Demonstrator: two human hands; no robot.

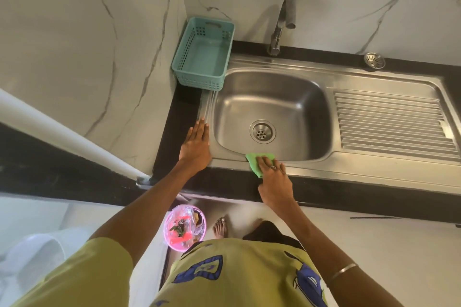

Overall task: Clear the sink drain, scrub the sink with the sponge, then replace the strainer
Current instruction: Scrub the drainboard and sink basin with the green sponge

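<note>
Head view: right hand [273, 177] fingers press flat on sponge [257, 161] at sink [274, 97] near rim; basin lies far of fingers. Left hand [195, 144] released, flat on left rim. Strainer [374, 60] on bench, far right, nearer right hand.

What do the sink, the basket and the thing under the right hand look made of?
Sink: stainless steel by the look, brushed, with soft grey reflections. Basket: teal plastic, matte, with moulded perforated walls. Sponge: a green, soft pad that bends over the sink's front rim under the right hand; foam or cloth, hard to say.
</note>
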